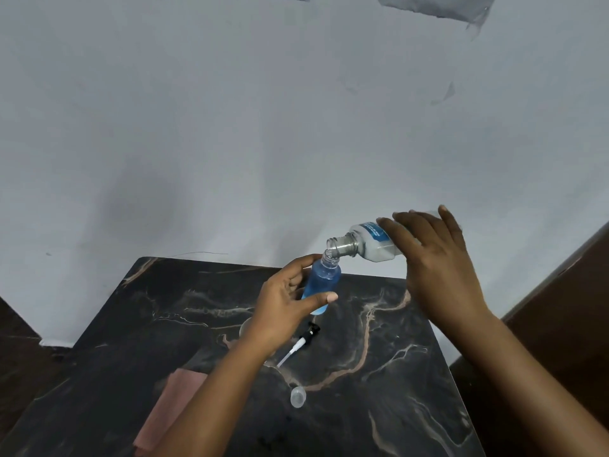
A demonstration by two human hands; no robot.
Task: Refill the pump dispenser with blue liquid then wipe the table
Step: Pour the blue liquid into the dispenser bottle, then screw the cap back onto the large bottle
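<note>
Over a dark marble-patterned table (379,374) with pale tan veins, the left hand (286,305) grips the small dispenser bottle (321,285), fingers and thumb wrapped round its body, held a little above the far middle of the tabletop. Blue liquid fills it almost to the shoulder. The right hand (435,258) holds the big clear refill bottle (365,242) tipped over on its side, open neck right at the small bottle's mouth; the big one looks nearly drained. Down on the table, the black-and-white pump head (298,346) lies flat just nearer than the left hand, its tube pointing toward the near left. A small clear cap (298,395) sits nearer still. A pinkish cloth (168,404) lies at the near left, partly under the left forearm. Behind it all stands a pale grey wall (230,127), with brown wood (573,308) at the right edge.
</note>
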